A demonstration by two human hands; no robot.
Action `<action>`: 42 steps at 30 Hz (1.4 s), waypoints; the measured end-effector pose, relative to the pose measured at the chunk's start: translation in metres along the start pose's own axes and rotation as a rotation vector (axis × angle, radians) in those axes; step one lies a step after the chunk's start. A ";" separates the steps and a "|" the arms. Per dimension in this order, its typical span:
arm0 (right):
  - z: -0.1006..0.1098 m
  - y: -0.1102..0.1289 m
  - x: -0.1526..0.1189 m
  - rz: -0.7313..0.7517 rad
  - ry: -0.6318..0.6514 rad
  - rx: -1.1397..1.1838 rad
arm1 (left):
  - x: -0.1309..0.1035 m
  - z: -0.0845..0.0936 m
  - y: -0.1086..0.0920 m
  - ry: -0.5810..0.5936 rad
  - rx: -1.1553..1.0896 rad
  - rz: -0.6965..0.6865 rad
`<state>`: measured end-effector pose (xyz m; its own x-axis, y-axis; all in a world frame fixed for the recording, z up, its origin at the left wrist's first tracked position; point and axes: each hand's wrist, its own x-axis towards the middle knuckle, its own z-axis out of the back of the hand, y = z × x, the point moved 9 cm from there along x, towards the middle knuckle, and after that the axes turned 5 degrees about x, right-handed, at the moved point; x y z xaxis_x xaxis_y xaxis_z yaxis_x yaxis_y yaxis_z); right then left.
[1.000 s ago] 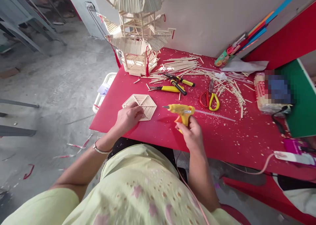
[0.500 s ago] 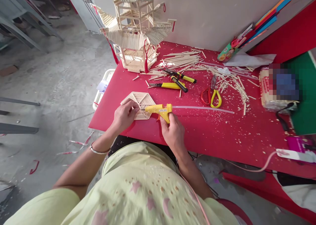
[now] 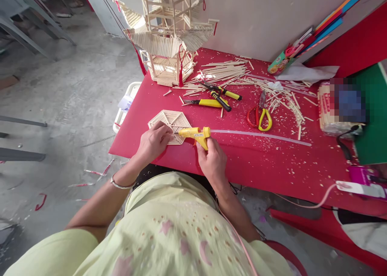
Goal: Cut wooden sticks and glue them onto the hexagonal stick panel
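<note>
A yellow hot glue gun (image 3: 196, 134) is gripped in my right hand (image 3: 212, 159), its nozzle pointing left. A long clear glue stick (image 3: 260, 134) trails from its back end across the table. The nozzle tip is close to the fingers of my left hand (image 3: 155, 141), over an octagonal panel of thin wooden sticks (image 3: 173, 118). My left thumb and fingers are pinched together at the panel's near left part. What lies between those fingertips is hidden. The panel rests flat near the front edge of the red table (image 3: 136, 136).
A tiered pagoda of sticks (image 3: 169, 42) with red tassels stands at the back left. Loose sticks (image 3: 223, 72), black-and-yellow pliers (image 3: 220, 96), a yellow cutter knife (image 3: 208, 103) and red-and-yellow cutters (image 3: 261, 114) lie beyond my hands. A pink cord (image 3: 320, 203) runs along the right.
The glue stick's free end now reaches farther right. The view has shifted slightly. Both hands stay almost where they were, with the glue gun still by the left fingertips.
</note>
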<state>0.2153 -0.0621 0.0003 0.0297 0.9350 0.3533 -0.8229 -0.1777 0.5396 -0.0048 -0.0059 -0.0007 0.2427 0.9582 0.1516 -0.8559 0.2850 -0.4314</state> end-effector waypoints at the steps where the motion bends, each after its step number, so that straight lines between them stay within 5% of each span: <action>1: 0.000 0.001 0.000 0.008 -0.003 -0.005 | 0.000 -0.001 -0.001 0.010 0.016 -0.004; 13: 0.001 0.001 -0.004 0.010 -0.045 -0.018 | 0.001 -0.007 -0.016 0.065 0.246 0.004; 26: -0.011 0.001 -0.007 -0.043 0.080 -0.009 | 0.000 -0.005 -0.006 0.003 0.066 -0.012; 34: 0.001 -0.005 -0.018 -0.069 0.133 0.087 | 0.002 -0.003 0.018 -0.104 -0.228 0.129; 42: -0.011 0.007 0.006 -0.060 0.120 0.046 | -0.006 0.002 0.043 -0.203 -0.683 0.335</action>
<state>0.2038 -0.0540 -0.0020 0.0073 0.9739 0.2270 -0.7946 -0.1321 0.5926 -0.0440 0.0006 -0.0183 -0.1230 0.9912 0.0480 -0.3825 -0.0027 -0.9240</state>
